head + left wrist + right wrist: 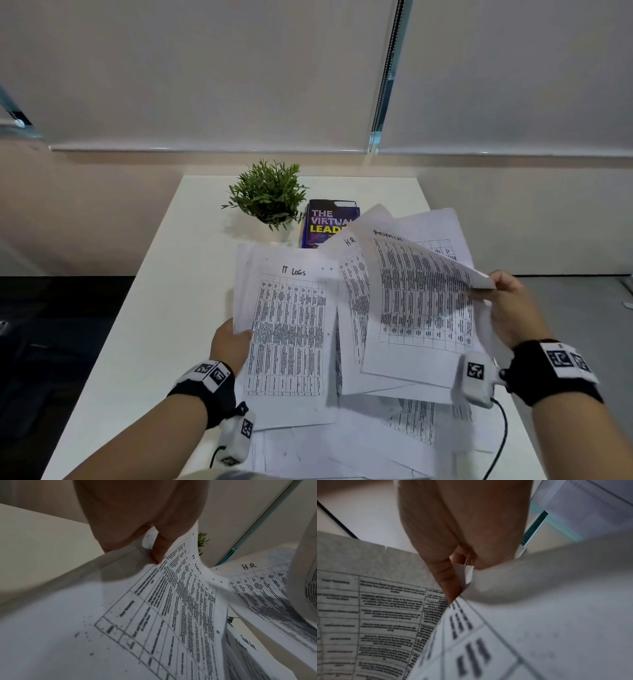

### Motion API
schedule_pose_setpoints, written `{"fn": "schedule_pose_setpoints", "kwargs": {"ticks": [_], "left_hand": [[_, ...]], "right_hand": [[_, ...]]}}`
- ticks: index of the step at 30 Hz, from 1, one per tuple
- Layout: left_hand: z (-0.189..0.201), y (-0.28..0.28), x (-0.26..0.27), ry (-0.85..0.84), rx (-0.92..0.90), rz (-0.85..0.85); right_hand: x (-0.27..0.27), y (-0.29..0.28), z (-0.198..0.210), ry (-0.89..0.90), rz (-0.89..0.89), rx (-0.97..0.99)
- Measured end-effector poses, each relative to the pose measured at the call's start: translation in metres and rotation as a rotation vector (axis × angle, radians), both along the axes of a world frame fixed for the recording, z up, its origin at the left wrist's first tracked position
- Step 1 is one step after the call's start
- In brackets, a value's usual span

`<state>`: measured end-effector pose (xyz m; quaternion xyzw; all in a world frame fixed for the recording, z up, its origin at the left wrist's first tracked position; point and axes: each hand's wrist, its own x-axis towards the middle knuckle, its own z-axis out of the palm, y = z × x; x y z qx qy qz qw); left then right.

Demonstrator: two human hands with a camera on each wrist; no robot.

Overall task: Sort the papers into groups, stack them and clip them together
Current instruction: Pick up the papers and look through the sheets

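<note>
Printed table sheets are fanned over a white desk (pixel 164 308). My left hand (pixel 230 342) pinches the left edge of the sheets headed "IT Logs" (pixel 291 329), lifted off the desk; the thumb (pixel 158 550) lies on top of the IT Logs sheets (pixel 171 608). My right hand (pixel 507 305) pinches the right edge of a curled sheet headed "Admin" (pixel 421 301), raised above a sheet marked "H.R" (pixel 352 274). In the right wrist view the fingers (pixel 448 577) grip the sheet's folded edge (pixel 464 573). More sheets (pixel 359 445) lie flat near the front edge.
A small potted plant (pixel 269 195) and a purple book (pixel 325 222) stand at the back of the desk, the book partly under the papers. A metal binder clip (pixel 230 620) shows between the sheets. Roller blinds hang behind. The desk's left side is bare.
</note>
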<state>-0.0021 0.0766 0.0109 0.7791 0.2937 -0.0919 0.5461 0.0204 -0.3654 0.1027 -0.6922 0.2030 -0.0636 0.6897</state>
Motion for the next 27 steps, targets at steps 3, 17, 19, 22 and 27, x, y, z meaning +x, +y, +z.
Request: {"fn": "schedule_pose_setpoints", "kwargs": {"ticks": [3, 17, 19, 22, 27], "left_hand": [[0.002, -0.002, 0.001, 0.002, 0.038, 0.033], [0.034, -0.054, 0.003, -0.022, -0.343, -0.086], [0.042, -0.062, 0.005, -0.040, -0.387, -0.107], [0.047, -0.066, 0.005, -0.051, -0.404, -0.086], [0.044, -0.065, 0.002, -0.060, -0.416, -0.059]], "right_hand": [[0.000, -0.003, 0.000, -0.022, -0.016, 0.088], [-0.007, 0.033, -0.048, 0.168, 0.060, 0.133], [-0.010, 0.045, -0.055, 0.219, 0.068, 0.127], [-0.013, 0.058, -0.062, 0.273, 0.078, 0.152], [-0.015, 0.078, -0.070, 0.334, 0.179, 0.226]]}}
